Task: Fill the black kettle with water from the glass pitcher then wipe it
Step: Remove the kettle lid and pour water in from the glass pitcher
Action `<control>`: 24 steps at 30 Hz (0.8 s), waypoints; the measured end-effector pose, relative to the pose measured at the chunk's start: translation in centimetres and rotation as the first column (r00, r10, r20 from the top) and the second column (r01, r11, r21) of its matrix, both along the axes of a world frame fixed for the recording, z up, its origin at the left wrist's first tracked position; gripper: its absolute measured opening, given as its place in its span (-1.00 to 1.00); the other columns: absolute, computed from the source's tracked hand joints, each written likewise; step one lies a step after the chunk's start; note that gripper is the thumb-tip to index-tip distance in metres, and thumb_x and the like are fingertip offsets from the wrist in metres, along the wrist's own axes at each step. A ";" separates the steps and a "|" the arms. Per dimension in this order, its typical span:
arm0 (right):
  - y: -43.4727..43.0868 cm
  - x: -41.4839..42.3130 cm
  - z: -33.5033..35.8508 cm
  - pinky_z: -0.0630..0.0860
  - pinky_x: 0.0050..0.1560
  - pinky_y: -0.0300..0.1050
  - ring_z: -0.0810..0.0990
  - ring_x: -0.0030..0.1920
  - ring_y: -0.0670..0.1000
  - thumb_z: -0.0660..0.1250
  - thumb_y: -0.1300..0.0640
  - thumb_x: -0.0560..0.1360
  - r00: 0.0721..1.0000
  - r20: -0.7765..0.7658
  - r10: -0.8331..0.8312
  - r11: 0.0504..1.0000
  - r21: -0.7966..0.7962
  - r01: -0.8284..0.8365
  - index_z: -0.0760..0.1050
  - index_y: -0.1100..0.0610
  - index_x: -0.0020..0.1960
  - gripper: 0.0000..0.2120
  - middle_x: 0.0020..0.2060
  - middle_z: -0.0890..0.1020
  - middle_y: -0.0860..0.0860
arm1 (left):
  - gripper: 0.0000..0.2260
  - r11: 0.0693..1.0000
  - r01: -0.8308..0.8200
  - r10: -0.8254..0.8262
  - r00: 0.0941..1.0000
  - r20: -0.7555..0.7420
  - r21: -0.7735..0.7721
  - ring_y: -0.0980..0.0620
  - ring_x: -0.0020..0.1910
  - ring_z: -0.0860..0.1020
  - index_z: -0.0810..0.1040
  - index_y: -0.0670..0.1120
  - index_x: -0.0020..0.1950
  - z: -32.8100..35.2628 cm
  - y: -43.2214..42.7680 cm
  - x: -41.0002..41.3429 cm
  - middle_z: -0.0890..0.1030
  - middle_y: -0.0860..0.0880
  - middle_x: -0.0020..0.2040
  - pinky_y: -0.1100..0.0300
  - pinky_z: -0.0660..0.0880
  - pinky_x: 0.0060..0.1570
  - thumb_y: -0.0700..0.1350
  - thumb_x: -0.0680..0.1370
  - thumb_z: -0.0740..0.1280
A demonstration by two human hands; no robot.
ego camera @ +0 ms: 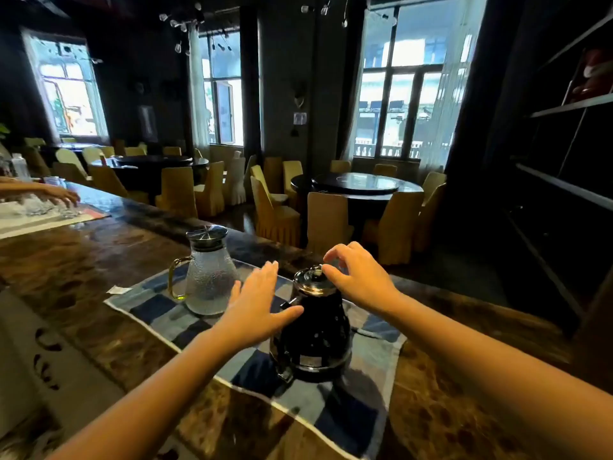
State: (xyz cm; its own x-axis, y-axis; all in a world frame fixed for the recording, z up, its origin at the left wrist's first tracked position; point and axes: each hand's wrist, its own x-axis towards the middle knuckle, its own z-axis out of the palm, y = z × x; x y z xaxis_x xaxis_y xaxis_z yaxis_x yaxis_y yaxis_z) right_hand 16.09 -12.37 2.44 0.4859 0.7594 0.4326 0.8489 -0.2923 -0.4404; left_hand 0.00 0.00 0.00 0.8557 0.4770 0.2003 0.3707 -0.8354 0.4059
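Observation:
The black kettle [315, 333] stands upright on a blue checked cloth [331, 413] on the brown counter. Its shiny lid [310, 279] is on. My right hand [358, 277] is over the lid, thumb and fingers curled around the knob on top. My left hand [255, 310] is spread with straight fingers against the kettle's left side, thumb near the handle. The glass pitcher [209, 277], textured, with a metal lid and a green-tinted handle, stands on the same cloth to the left of the kettle, just beyond my left hand.
Another person's hand [63, 195] reaches over glasses on a tray [39, 217] at the far left of the counter [99, 260]. A small white packet [118, 290] lies by the cloth's corner. Beyond the counter stand round dark tables [358, 185] and yellow-covered chairs. Dark shelving [570, 180] is on the right.

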 end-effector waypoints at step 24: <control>8.5 3.0 -3.9 0.46 -0.25 -0.03 0.40 -0.37 -0.07 0.35 -0.08 0.46 0.980 -0.054 -0.192 0.981 0.014 0.193 0.33 -0.02 -0.50 -0.59 -0.46 0.39 -0.11 | -0.24 0.896 0.138 -0.056 0.978 0.200 -0.423 0.01 0.28 0.43 0.14 -0.03 0.45 -4.0 2.6 9.0 0.36 -0.02 0.38 -0.01 0.48 0.22 0.07 0.37 0.46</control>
